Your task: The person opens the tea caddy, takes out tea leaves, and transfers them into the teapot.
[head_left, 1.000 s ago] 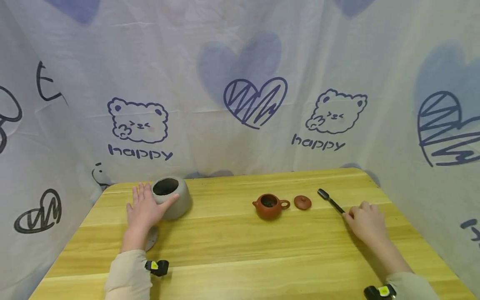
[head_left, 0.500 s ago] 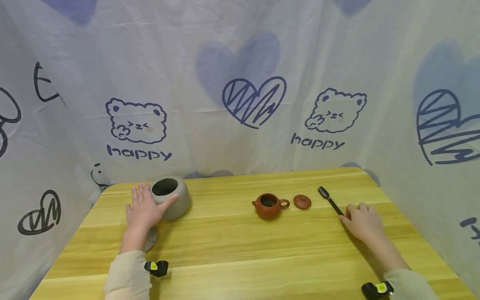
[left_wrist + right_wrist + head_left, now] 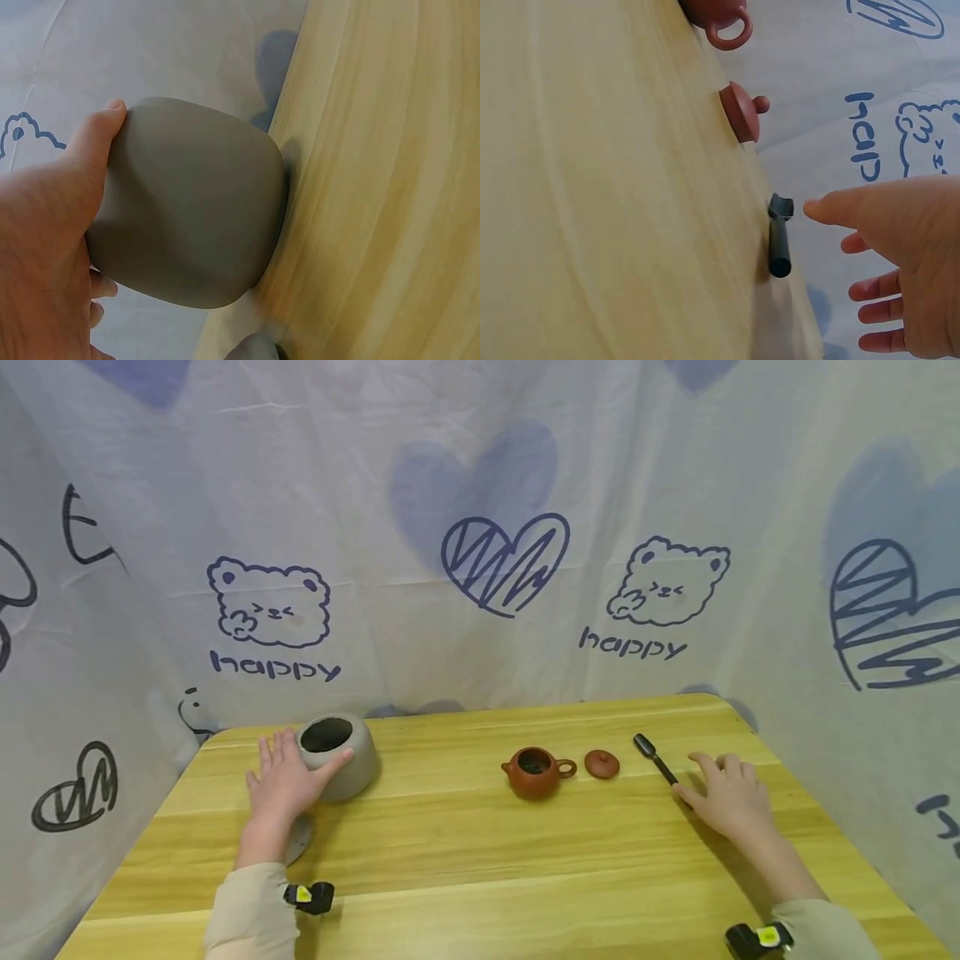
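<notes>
My left hand (image 3: 282,785) grips a round grey jar (image 3: 356,764) at the table's left, thumb across its near side and fingers on its far left side. The left wrist view shows the jar (image 3: 195,202) upright on the table, held from one side. A black tea scoop (image 3: 654,755) lies on the table at the right. Beside the handle, my right hand (image 3: 731,802) has its fingers spread; in the right wrist view the hand (image 3: 922,262) is apart from the scoop (image 3: 779,240).
A small reddish-brown teapot (image 3: 536,781) with dark contents stands mid-table, its lid (image 3: 602,764) lying off to its right. A grey disc, probably the jar's lid (image 3: 299,841), is partly hidden behind the left wrist. A printed cloth (image 3: 480,635) hangs behind the wooden table (image 3: 480,860).
My right hand has let go of the tea scoop's handle, and its fingers have spread. My left hand keeps its hold on the jar.
</notes>
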{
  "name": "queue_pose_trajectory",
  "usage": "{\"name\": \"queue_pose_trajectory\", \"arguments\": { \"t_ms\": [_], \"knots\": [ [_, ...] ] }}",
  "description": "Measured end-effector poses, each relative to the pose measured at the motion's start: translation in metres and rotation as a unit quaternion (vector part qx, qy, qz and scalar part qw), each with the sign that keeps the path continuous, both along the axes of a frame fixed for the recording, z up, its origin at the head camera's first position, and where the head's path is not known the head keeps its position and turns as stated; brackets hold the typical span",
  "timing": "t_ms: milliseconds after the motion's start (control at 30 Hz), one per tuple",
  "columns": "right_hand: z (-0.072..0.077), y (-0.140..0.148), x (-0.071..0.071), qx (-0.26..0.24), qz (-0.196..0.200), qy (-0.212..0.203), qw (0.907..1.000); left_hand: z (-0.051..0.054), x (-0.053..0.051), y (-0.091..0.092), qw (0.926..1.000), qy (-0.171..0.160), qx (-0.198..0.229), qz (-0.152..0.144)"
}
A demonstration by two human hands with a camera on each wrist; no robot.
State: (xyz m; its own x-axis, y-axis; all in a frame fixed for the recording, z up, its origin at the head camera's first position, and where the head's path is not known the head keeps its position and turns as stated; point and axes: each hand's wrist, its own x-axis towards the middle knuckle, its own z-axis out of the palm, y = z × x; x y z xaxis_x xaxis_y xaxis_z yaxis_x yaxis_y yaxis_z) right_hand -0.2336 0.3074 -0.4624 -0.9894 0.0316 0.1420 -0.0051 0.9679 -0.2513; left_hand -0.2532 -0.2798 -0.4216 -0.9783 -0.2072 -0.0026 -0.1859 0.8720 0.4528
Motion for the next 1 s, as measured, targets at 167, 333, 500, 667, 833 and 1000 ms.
{"name": "queue_pose_trajectory", "arguments": {
  "t_ms": [167, 333, 500, 667, 833, 1000],
  "knots": [
    [0.008, 0.001, 0.002, 0.002, 0.005, -0.002, 1.0, 0.002, 0.002, 0.001, 1.0, 0.0, 0.006, 0.0],
    [0.017, 0.002, 0.005, 0.011, 0.015, 0.019, 0.9996, 0.007, 0.003, 0.003, 0.9997, 0.022, -0.006, -0.003],
    [0.026, 0.003, 0.004, 0.03, 0.028, 0.056, 0.9976, 0.015, 0.006, 0.005, 0.9988, 0.043, -0.017, -0.013],
    [0.034, 0.006, 0.003, 0.037, 0.041, 0.094, 0.994, 0.026, 0.011, 0.007, 0.9973, 0.061, -0.025, -0.032],
    [0.044, 0.005, 0.004, 0.046, 0.054, 0.107, 0.9918, 0.039, 0.016, 0.014, 0.9946, 0.077, -0.04, -0.056],
    [0.052, 0.002, 0.005, 0.05, 0.056, 0.095, 0.9927, 0.052, 0.021, 0.028, 0.9903, 0.087, -0.049, -0.096]
  ]
}}
